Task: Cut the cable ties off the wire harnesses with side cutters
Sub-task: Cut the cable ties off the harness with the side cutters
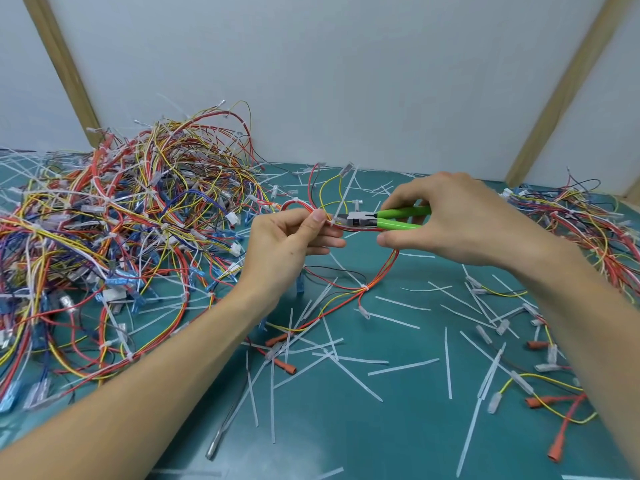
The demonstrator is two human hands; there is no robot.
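Nearest the camera, cut white cable ties [403, 367] lie scattered over the green bench [346, 427], so part of the job looks done. Above them, a red and yellow wire harness [381, 271] loops up from the bench into both hands. The left hand [287, 240] pinches the bundle between thumb and curled fingers [320, 216], holding it roughly level so it runs left to right. The right hand [460, 220] is closed around the green handles of the side cutters [384, 218], whose long axis lies almost along the wires, nose pointing left. The tip sits at a small white tie [333, 221] just beside the left thumb; whether the blades have closed on it I cannot tell. The cut turns on that narrow gap: tie immediately right of the pinch, cutter nose arriving from the right. Beyond, the uncut pile [138, 209] waits at far left.
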